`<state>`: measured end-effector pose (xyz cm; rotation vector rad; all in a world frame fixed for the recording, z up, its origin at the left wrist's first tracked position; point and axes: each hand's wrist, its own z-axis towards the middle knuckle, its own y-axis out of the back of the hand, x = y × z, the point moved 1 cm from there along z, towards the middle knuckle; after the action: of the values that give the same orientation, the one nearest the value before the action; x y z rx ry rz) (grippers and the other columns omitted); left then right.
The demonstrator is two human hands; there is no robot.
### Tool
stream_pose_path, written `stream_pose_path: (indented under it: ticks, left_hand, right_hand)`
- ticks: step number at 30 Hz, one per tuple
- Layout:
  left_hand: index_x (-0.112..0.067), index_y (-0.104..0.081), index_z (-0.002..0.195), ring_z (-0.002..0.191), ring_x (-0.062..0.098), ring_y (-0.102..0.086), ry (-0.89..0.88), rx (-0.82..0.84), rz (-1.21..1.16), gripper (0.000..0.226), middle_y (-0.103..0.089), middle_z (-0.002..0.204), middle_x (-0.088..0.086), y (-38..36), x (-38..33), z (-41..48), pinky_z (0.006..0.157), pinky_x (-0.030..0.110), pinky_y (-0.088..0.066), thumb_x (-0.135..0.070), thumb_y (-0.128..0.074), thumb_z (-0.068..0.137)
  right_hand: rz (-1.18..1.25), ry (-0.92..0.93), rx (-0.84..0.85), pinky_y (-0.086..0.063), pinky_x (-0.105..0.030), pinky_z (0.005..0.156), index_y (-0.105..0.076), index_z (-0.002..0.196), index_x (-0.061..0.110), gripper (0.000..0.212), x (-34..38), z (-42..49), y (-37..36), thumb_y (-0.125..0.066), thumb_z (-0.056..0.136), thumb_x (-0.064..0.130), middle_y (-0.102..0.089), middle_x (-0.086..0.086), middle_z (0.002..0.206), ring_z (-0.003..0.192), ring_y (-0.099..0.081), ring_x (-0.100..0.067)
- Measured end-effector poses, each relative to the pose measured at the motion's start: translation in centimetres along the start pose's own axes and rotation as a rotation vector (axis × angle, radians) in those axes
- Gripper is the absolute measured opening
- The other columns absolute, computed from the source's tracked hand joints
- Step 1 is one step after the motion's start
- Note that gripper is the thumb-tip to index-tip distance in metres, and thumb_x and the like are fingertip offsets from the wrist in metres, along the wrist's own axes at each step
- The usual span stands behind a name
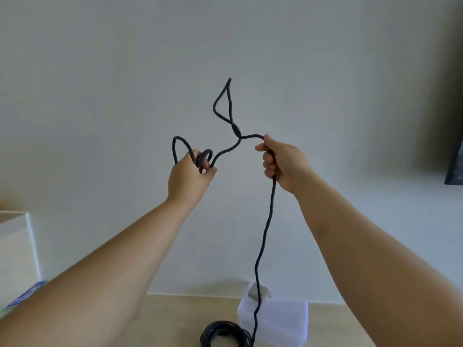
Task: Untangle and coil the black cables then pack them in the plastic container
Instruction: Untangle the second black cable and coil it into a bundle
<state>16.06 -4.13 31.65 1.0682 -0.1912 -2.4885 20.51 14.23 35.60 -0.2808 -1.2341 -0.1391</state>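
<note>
I hold a black cable (pixel 266 221) up in front of the wall with both hands. My left hand (pixel 189 177) is closed on small loops of it at the left. My right hand (pixel 281 164) grips the cable where it bends over my fingers; from there it hangs down to a grey plug adapter (pixel 258 293). Between my hands the cable twists into a knot (pixel 236 131) with a loop standing up above it. A coiled black cable (pixel 225 334) lies on the table below. The translucent plastic container (pixel 278 321) stands just right of the coil, under the adapter.
A wooden table (pixel 170 319) runs along the bottom against a pale wall. A white box (pixel 16 249) stands at the far left with a blue and green packet (pixel 26 295) beside it. A dark object (pixel 456 166) sits on a ledge at the right edge.
</note>
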Motion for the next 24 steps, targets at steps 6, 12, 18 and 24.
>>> stream_pose_path:
  ticks: [6, 12, 18, 24]
  left_hand:
    - [-0.022, -0.045, 0.069, 0.074, 0.012, -0.055, -0.059, -0.027, -0.043, 0.029, -0.055, 0.071, -0.014, 2.3, -2.7, 1.9, 0.061, 0.018, -0.038, -0.013, -0.07, 0.08]
    - [-0.014, -0.055, 0.084, 0.072, 0.022, -0.059, -0.022, -0.148, -0.111, 0.015, -0.056, 0.071, -0.009, 3.1, -5.5, 3.4, 0.067, 0.032, -0.048, -0.013, -0.069, 0.08]
    - [-0.018, -0.053, 0.079, 0.074, 0.018, -0.06, -0.008, -0.141, -0.016, 0.016, -0.065, 0.077, -0.004, 2.2, -4.6, 1.9, 0.062, 0.027, -0.042, -0.022, -0.067, 0.083]
    - [-0.015, -0.059, 0.095, 0.07, 0.022, -0.059, -0.046, -0.193, 0.287, 0.009, -0.062, 0.077, 0.0, 2.9, -1.7, 2.6, 0.057, 0.027, -0.036, -0.023, -0.057, 0.09]
  right_hand:
    - [0.09, 0.165, -0.025, -0.021, -0.019, 0.042, -0.061, 0.083, 0.01, 0.026, 2.7, 0.4, 1.2, -0.049, 0.098, 0.027, -0.029, 0.01, 0.047, 0.043, -0.023, -0.008]
    - [-0.034, 0.25, -0.04, -0.023, -0.02, 0.039, -0.06, 0.09, 0.011, 0.025, 3.7, -1.0, -1.6, -0.045, 0.1, 0.028, -0.034, 0.008, 0.047, 0.038, -0.027, -0.007]
    - [-0.031, -0.136, 0.142, -0.034, -0.024, 0.045, -0.061, 0.084, 0.008, 0.043, -0.6, -2.9, -5.5, -0.035, 0.102, 0.036, -0.041, -0.001, 0.056, 0.044, -0.033, -0.011]
    - [-0.032, 0.071, 0.428, -0.032, -0.023, 0.044, -0.061, 0.08, 0.009, 0.04, 0.3, -4.8, -5.8, -0.041, 0.098, 0.038, -0.03, 0.003, 0.048, 0.044, -0.028, -0.011]
